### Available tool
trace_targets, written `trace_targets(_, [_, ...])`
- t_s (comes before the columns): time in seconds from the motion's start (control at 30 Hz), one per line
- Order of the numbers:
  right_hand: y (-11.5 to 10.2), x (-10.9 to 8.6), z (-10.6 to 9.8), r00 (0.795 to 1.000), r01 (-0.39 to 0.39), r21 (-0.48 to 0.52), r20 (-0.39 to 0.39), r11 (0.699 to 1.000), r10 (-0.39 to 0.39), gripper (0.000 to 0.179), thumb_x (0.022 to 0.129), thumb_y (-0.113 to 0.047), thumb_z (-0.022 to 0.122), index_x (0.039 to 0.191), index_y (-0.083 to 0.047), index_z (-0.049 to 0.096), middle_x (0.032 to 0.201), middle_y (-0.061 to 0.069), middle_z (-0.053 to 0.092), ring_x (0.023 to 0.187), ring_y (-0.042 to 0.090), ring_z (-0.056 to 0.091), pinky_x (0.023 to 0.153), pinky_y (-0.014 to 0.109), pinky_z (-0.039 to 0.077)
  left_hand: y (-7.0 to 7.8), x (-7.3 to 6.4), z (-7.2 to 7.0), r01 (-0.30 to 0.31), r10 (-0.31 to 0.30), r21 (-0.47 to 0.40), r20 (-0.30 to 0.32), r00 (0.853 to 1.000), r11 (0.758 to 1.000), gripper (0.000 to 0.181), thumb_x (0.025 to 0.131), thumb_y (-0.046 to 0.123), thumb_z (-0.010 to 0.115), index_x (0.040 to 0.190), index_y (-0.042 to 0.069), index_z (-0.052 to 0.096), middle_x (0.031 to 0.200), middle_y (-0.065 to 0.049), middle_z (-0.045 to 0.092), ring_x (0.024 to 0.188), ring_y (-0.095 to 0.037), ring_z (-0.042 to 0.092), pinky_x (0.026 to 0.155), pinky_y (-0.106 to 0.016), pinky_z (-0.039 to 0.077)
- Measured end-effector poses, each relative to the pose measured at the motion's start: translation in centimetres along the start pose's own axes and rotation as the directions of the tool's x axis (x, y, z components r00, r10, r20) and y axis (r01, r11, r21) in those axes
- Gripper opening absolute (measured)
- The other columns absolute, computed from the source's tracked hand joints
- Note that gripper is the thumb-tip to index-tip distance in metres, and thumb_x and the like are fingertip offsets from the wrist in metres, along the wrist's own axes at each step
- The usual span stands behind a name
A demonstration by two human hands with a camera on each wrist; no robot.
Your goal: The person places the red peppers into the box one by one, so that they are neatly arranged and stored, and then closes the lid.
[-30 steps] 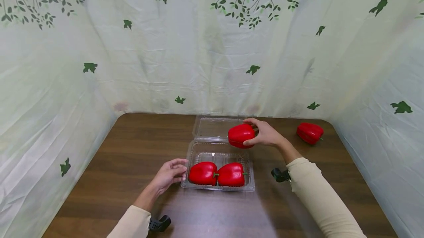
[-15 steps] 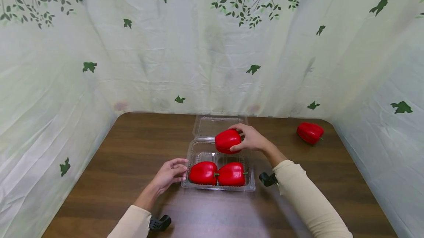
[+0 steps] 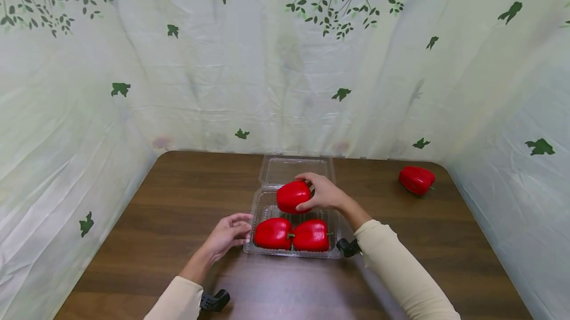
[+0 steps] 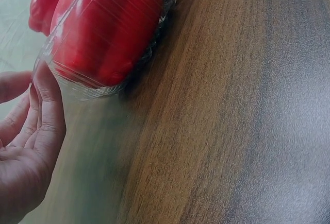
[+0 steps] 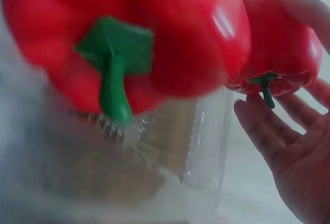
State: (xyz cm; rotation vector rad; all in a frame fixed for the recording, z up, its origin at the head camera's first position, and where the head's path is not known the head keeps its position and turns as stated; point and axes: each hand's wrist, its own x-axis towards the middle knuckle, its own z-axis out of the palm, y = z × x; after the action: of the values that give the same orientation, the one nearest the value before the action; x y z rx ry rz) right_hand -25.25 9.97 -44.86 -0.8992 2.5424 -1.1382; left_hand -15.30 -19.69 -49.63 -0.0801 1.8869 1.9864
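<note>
A clear plastic container [image 3: 296, 254] stands at mid-table with its hinged lid laid back. Two red bell peppers, a left one [image 3: 272, 234] and a right one [image 3: 309, 236], lie side by side in its front half. My right hand [image 3: 327, 192] grips a third red bell pepper [image 3: 291, 196] over the container's back half, thumb and fingers around it. In the right wrist view this held pepper [image 5: 281, 38] has its green stem pointing down. My left hand [image 3: 224, 236] pinches the container's left rim between thumb and fingers, as the left wrist view shows.
Another red bell pepper [image 3: 416, 180] lies at the table's far right. The open lid [image 3: 294, 169] reaches the back edge of the brown wooden table [image 3: 191, 181]. A pale leaf-patterned curtain [image 3: 285, 87] surrounds the table at the back and sides.
My right hand has carried its bell pepper leftward and a little toward me, from beside the lid to over the container. The left hand and the other peppers have stayed put.
</note>
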Motion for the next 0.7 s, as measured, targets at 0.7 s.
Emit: trace_targets(0.7, [-1.9, 0.5, 2.4, 0.996, -0.063, -0.197, 0.049, 0.978, 0.074, 0.068, 0.073, -0.033, 0.083, 0.129, -0.008, 0.055, 0.120, 0.008, 0.058, 0.107, 0.024, 0.055, 0.088, 0.041, 0.050, 0.2, -0.1, 0.0, -0.007, 0.008, -0.022, 0.017, 1.000, 1.000, 0.044, 0.096, 0.004, 0.054, 0.134, -0.013, 0.039, 0.084, -0.002, 0.062, 0.069, -0.014, 0.059, 0.067, -0.026, 0.056])
